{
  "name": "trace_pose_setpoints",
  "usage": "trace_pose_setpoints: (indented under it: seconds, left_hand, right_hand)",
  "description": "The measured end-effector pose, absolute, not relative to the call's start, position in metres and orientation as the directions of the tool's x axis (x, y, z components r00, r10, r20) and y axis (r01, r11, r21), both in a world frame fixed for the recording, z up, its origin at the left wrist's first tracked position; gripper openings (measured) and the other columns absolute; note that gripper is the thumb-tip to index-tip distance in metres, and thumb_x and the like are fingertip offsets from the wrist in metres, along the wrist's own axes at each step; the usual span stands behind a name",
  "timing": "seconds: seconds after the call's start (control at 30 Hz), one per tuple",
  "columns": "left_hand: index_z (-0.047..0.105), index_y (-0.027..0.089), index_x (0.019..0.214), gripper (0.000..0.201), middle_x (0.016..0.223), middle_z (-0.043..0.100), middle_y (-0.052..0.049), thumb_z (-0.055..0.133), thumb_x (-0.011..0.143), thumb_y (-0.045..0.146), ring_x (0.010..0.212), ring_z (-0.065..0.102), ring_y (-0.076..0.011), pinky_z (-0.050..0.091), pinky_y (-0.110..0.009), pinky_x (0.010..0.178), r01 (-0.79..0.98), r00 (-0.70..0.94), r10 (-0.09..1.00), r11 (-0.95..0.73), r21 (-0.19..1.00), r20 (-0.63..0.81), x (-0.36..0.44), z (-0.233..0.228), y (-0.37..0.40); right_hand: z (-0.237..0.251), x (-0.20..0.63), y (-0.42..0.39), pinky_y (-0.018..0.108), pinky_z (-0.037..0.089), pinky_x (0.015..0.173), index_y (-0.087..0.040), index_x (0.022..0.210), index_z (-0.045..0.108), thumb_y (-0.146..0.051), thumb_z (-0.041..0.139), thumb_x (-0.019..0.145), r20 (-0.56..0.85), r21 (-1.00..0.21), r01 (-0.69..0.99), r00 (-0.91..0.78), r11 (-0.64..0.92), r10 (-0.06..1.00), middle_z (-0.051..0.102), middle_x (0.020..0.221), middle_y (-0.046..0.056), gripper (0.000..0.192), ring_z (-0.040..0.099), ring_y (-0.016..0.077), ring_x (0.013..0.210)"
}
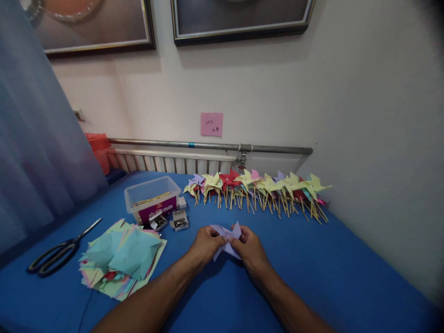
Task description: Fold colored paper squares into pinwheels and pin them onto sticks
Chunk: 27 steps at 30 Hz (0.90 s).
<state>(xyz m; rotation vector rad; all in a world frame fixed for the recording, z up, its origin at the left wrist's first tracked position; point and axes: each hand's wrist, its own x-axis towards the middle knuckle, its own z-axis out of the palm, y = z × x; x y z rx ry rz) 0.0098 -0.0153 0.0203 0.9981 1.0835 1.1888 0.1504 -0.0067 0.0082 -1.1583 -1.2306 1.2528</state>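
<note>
A lavender paper pinwheel (229,249) is held between my two hands above the blue table cover, its corners folded in toward the middle. My left hand (207,244) is closed on its left side, thumb near the centre. From the right, my right hand (250,247) pinches it, with the thumb also close to the middle. Whether a pin is at the centre is hidden by my thumbs. To the left of my hands sit two small open boxes of metal pins, one box (180,221) upright and the other box (158,222) tilted.
Cut paper sheets (133,254) lie piled at left, beside black-handled scissors (57,254). A clear plastic tub (152,194) holds thin sticks. Finished pinwheels (249,185) on sticks line the back of the blue table (312,277), below a pipe (208,145) and radiator.
</note>
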Motion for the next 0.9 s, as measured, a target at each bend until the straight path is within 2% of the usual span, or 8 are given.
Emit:
trace_pose_setpoints:
  seconds: [0.27,0.4,0.47,0.57,0.7,0.8,0.9]
  left_hand:
    - [0.071,0.01,0.066,0.026,0.057,0.064,-0.003,0.08,0.051,0.03,0.049,0.049,-0.0109,0.034,-0.023,0.051,-0.188,0.069,0.991,0.126,0.974,-0.115,0.01,0.016,-0.014]
    - [0.067,0.012,0.062,0.025,0.055,0.06,-0.001,0.079,0.052,0.031,0.047,0.045,-0.0096,0.031,-0.023,0.05,-0.181,0.058,0.993,0.111,0.977,-0.102,0.009,0.017,-0.015]
    - [0.063,0.014,0.059,0.023,0.051,0.056,0.001,0.076,0.057,0.033,0.046,0.042,-0.0091,0.03,-0.023,0.049,-0.135,0.047,0.995,0.092,0.987,-0.086,0.004,0.018,-0.012]
    - [0.063,0.015,0.061,0.021,0.052,0.056,0.001,0.07,0.066,0.034,0.047,0.043,-0.0099,0.03,-0.024,0.05,-0.019,-0.017,1.0,-0.022,1.0,0.021,-0.013,0.023,-0.004]
    - [0.063,0.016,0.062,0.018,0.053,0.054,0.002,0.07,0.066,0.032,0.049,0.043,-0.01,0.029,-0.023,0.051,0.154,-0.137,0.981,-0.112,0.982,0.134,-0.034,0.032,0.003]
    - [0.064,0.016,0.064,0.02,0.056,0.058,0.0,0.071,0.065,0.035,0.05,0.046,-0.0107,0.032,-0.024,0.053,0.074,-0.092,0.995,-0.036,0.997,0.042,-0.033,0.036,0.0]
    - [0.063,0.014,0.065,0.023,0.055,0.058,0.0,0.074,0.061,0.033,0.048,0.046,-0.0093,0.032,-0.023,0.052,-0.066,0.043,0.997,0.06,0.996,-0.057,-0.018,0.034,-0.007]
  right_hand:
    - [0.014,0.148,-0.01,0.031,0.051,0.062,-0.019,0.092,0.062,-0.027,0.069,0.06,-0.006,-1.0,-0.017,-0.02,-0.006,1.0,0.074,0.078,0.005,0.034,0.068,0.023,0.068]
    - [0.014,0.149,-0.009,0.03,0.05,0.06,-0.019,0.097,0.06,-0.028,0.068,0.06,-0.011,-0.999,-0.042,-0.007,-0.012,1.0,0.073,0.079,0.004,0.039,0.067,0.0221,0.067]
    - [0.013,0.152,-0.007,0.03,0.05,0.06,-0.019,0.099,0.06,-0.031,0.069,0.06,-0.01,-0.998,-0.058,0.0,-0.01,1.0,0.073,0.081,0.005,0.041,0.067,0.0221,0.069]
    - [0.009,0.156,-0.003,0.03,0.05,0.061,-0.019,0.096,0.061,-0.032,0.069,0.06,-0.017,-0.997,-0.072,0.014,-0.016,1.0,0.072,0.08,0.004,0.039,0.067,0.0224,0.07]
    - [0.003,0.157,0.003,0.031,0.049,0.06,-0.02,0.093,0.062,-0.031,0.069,0.057,-0.057,-0.994,-0.092,0.03,-0.054,0.998,0.071,0.076,0.003,0.038,0.066,0.0225,0.067]
    - [0.001,0.155,0.002,0.031,0.05,0.06,-0.02,0.093,0.062,-0.031,0.071,0.057,-0.051,-0.993,-0.11,0.043,-0.046,0.998,0.072,0.076,0.004,0.039,0.066,0.0227,0.066]
    - [0.003,0.153,-0.001,0.03,0.05,0.06,-0.019,0.096,0.062,-0.031,0.072,0.059,-0.023,-0.991,-0.129,0.025,-0.02,0.999,0.073,0.077,0.004,0.041,0.066,0.0216,0.066]
